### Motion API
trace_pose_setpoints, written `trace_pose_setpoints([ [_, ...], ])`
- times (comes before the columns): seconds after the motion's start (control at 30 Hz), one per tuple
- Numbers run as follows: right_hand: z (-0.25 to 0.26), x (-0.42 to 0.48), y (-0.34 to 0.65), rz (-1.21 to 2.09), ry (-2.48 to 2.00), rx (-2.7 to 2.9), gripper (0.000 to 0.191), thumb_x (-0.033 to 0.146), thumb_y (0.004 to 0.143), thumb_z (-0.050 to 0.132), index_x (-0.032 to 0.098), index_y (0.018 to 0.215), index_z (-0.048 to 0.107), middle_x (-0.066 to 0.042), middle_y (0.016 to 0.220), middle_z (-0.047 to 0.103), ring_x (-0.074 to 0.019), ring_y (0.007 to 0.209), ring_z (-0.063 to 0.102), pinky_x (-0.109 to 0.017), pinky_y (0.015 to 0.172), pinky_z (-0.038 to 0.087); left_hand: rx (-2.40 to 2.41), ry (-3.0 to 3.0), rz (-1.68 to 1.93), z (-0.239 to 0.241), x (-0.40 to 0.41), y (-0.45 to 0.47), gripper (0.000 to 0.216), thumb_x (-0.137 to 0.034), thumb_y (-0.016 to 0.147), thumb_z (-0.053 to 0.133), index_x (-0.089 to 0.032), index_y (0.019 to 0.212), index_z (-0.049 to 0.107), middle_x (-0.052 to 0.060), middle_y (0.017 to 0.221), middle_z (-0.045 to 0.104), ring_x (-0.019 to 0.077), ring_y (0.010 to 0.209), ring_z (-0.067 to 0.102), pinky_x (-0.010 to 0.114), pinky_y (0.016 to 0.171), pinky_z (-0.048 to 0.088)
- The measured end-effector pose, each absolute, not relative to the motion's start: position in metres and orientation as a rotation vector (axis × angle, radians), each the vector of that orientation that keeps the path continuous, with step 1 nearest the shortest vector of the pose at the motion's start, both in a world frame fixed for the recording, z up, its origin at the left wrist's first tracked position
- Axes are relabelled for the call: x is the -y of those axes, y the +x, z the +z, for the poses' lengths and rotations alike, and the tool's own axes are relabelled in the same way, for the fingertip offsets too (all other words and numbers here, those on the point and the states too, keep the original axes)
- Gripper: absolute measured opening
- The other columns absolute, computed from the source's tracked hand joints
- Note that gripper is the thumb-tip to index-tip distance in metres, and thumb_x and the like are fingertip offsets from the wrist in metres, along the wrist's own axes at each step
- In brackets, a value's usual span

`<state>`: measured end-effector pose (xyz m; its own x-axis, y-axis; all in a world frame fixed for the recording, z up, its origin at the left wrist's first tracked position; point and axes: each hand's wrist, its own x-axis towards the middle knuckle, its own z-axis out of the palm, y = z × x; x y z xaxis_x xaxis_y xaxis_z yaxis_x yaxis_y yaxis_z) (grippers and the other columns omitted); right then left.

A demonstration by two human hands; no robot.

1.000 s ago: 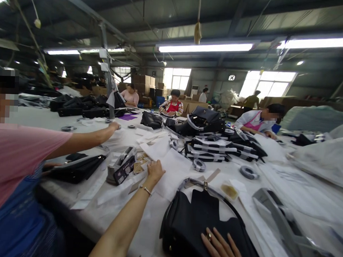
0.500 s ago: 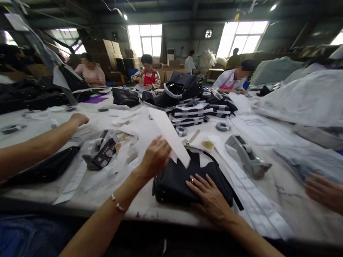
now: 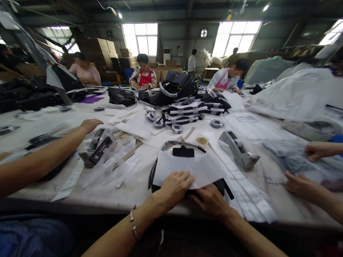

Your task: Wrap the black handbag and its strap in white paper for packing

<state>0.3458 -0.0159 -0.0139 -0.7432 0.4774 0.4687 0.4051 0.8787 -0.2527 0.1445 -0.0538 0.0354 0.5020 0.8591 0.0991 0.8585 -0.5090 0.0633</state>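
Observation:
A black handbag (image 3: 183, 151) lies flat on the table edge in front of me, mostly covered by a white sheet of paper (image 3: 199, 167). My left hand (image 3: 173, 185) rests on the paper's near edge, fingers curled over it. My right hand (image 3: 211, 201) sits just beside it at the bag's near edge, fingers tucked under the paper. A strap and metal clasp of the bag show above the sheet.
A grey tape dispenser (image 3: 236, 148) stands right of the bag, another dispenser (image 3: 99, 148) to the left. A co-worker's arm (image 3: 47, 154) reaches in from the left; another person's hands (image 3: 304, 183) work at the right. Stacked wrapped bags (image 3: 183, 110) and tape rolls lie mid-table.
My left hand carried the white sheet from the left and laid it flat over the bag. My right hand slid from the bag's top to its near edge.

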Motion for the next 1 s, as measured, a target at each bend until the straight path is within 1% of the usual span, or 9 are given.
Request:
trace_pose_setpoints([
  [0.07, 0.007, 0.026, 0.350, 0.209, -0.558, 2.476, 0.021, 0.028, 0.094, 0.053, 0.019, 0.102, 0.070, -0.008, 0.093, 0.074, -0.0214, 0.087, 0.069, -0.034, 0.082, 0.053, -1.603, 2.682, 0.149, 0.034, 0.056, 0.149, 0.038, -0.015, 0.096, 0.045, -0.014, 0.134, 0.049, 0.017, 0.140, 0.053, 0.0279, 0.116, 0.060, 0.039, 0.094, 0.050],
  [0.13, 0.036, 0.036, 0.351, 0.257, -0.469, 2.407, 0.018, 0.023, 0.094, 0.053, 0.020, 0.104, 0.068, -0.007, 0.091, 0.073, -0.0194, 0.085, 0.067, -0.034, 0.080, 0.052, -1.618, 2.660, 0.151, 0.035, 0.059, 0.151, 0.036, -0.014, 0.095, 0.045, -0.012, 0.130, 0.052, 0.019, 0.142, 0.051, 0.0290, 0.116, 0.060, 0.040, 0.094, 0.050],
  [0.23, 0.074, 0.040, 0.341, 0.326, -0.448, 2.302, 0.019, 0.019, 0.094, 0.053, 0.021, 0.106, 0.067, -0.006, 0.093, 0.072, -0.0184, 0.086, 0.066, -0.033, 0.081, 0.051, -1.622, 2.637, 0.222, 0.035, 0.063, 0.151, 0.033, -0.013, 0.096, 0.044, -0.013, 0.127, 0.056, 0.019, 0.141, 0.052, 0.0285, 0.119, 0.059, 0.041, 0.099, 0.049],
  [0.3, 0.085, 0.030, 0.330, 0.359, -0.528, 2.295, 0.019, 0.022, 0.096, 0.052, 0.022, 0.105, 0.068, -0.006, 0.095, 0.072, -0.0189, 0.090, 0.065, -0.034, 0.084, 0.051, -1.623, 2.614, 0.281, 0.034, 0.064, 0.149, 0.032, -0.012, 0.096, 0.043, -0.014, 0.125, 0.057, 0.017, 0.138, 0.055, 0.0262, 0.119, 0.059, 0.040, 0.101, 0.048],
  [0.43, 0.060, -0.003, 0.310, 0.480, -0.768, 2.393, 0.021, 0.023, 0.095, 0.050, 0.021, 0.101, 0.070, -0.006, 0.097, 0.073, -0.0201, 0.093, 0.067, -0.034, 0.088, 0.053, -1.647, 2.578, 0.381, 0.028, 0.063, 0.144, 0.034, -0.007, 0.095, 0.042, -0.014, 0.126, 0.057, 0.013, 0.128, 0.063, 0.0227, 0.114, 0.062, 0.037, 0.100, 0.049],
  [0.63, 0.004, -0.021, 0.313, 0.577, -0.882, 2.360, 0.019, 0.020, 0.091, 0.053, 0.018, 0.102, 0.069, -0.007, 0.101, 0.073, -0.0208, 0.096, 0.068, -0.034, 0.090, 0.053, -1.676, 2.556, 0.500, 0.019, 0.064, 0.139, 0.037, -0.003, 0.093, 0.040, -0.014, 0.124, 0.057, 0.011, 0.128, 0.064, 0.0208, 0.115, 0.062, 0.037, 0.104, 0.047],
  [0.77, 0.003, -0.015, 0.315, 0.541, -0.871, 2.439, 0.021, 0.022, 0.094, 0.050, 0.021, 0.103, 0.070, -0.006, 0.100, 0.073, -0.0205, 0.095, 0.067, -0.034, 0.090, 0.053, -1.701, 2.418, 0.445, 0.024, 0.058, 0.139, 0.034, -0.003, 0.091, 0.042, -0.016, 0.116, 0.061, 0.010, 0.115, 0.069, 0.0210, 0.108, 0.065, 0.035, 0.099, 0.050],
  [0.87, 0.006, -0.012, 0.312, 0.472, -0.895, 2.530, 0.025, 0.019, 0.095, 0.048, 0.023, 0.107, 0.069, -0.005, 0.102, 0.073, -0.0205, 0.097, 0.066, -0.033, 0.089, 0.052, -1.685, 2.346, 0.365, 0.027, 0.054, 0.140, 0.036, -0.003, 0.089, 0.041, -0.016, 0.116, 0.061, 0.010, 0.110, 0.070, 0.0222, 0.105, 0.066, 0.035, 0.097, 0.051],
  [1.0, 0.007, -0.011, 0.307, 0.388, -0.952, 2.608, 0.024, 0.020, 0.096, 0.047, 0.023, 0.098, 0.070, -0.005, 0.096, 0.071, -0.0203, 0.095, 0.064, -0.031, 0.087, 0.051, -1.695, 2.301, 0.315, 0.028, 0.057, 0.138, 0.038, -0.002, 0.085, 0.042, -0.015, 0.116, 0.061, 0.010, 0.108, 0.071, 0.0235, 0.102, 0.066, 0.036, 0.095, 0.051],
])
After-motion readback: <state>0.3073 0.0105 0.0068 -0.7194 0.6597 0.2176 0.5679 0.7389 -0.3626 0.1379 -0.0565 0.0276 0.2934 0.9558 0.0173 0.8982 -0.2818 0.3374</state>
